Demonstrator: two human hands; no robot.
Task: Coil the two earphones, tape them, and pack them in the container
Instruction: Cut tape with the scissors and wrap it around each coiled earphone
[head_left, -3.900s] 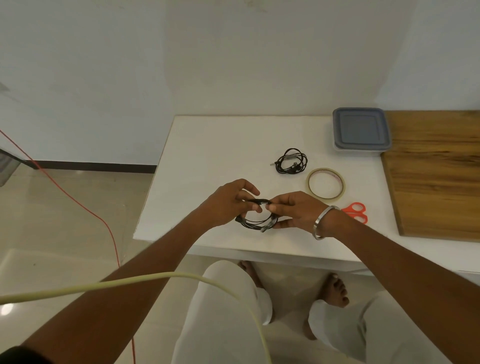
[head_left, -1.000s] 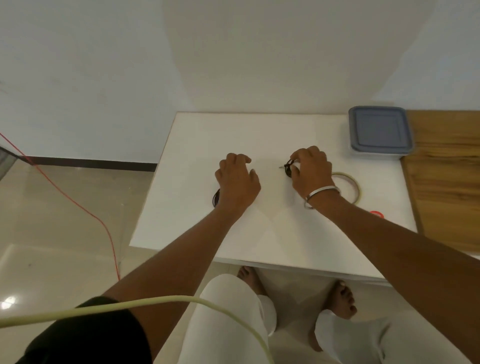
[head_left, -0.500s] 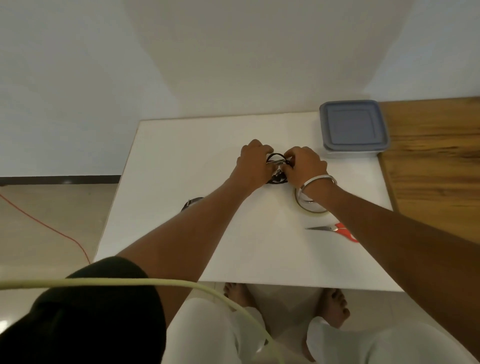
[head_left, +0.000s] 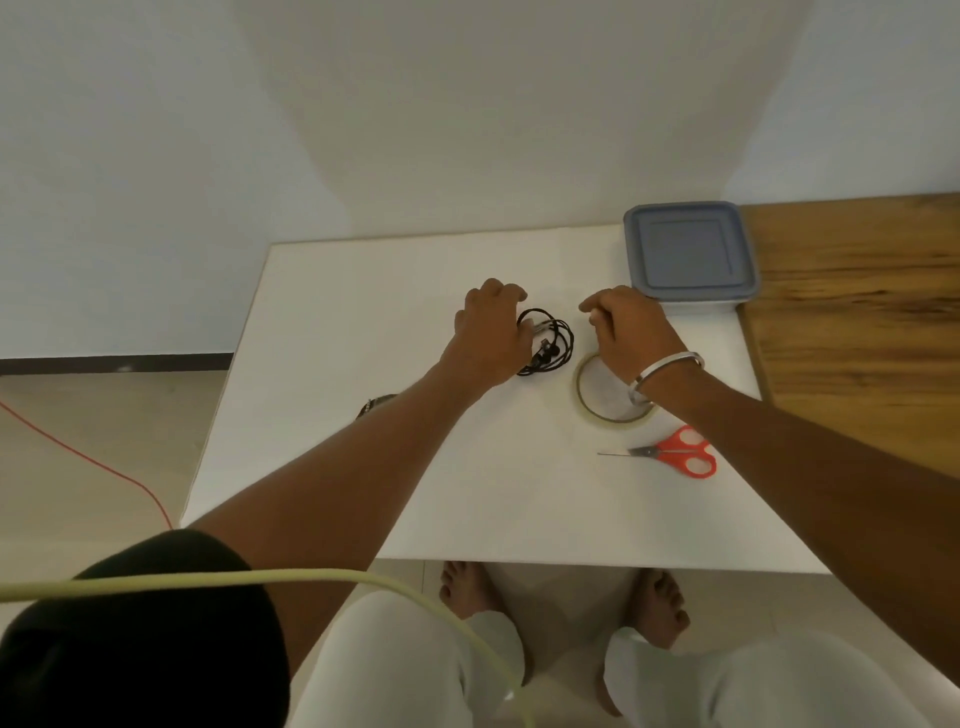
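Observation:
A loose black earphone (head_left: 551, 343) lies tangled on the white table (head_left: 467, 493). My left hand (head_left: 491, 332) rests on its left side, fingers on the cord. My right hand (head_left: 628, 327) hovers just right of it, thumb and finger pinched together, apart from the coil; whether a thin end is in them I cannot tell. A second coiled earphone (head_left: 375, 405) peeks out from under my left forearm. The tape roll (head_left: 597, 410) lies flat under my right wrist. The container (head_left: 688, 257), grey lid on, stands at the back right.
Orange-handled scissors (head_left: 675, 454) lie shut on the table right of centre, blades pointing left. A wooden surface (head_left: 857, 312) adjoins the table on the right. A pale cable (head_left: 260, 579) crosses the near foreground. My feet show under the table's front edge.
My hands, which were together on the second earphone, have drawn apart: the right hand moved right off the coil, the left stays on it. The first coil was set down at the left earlier.

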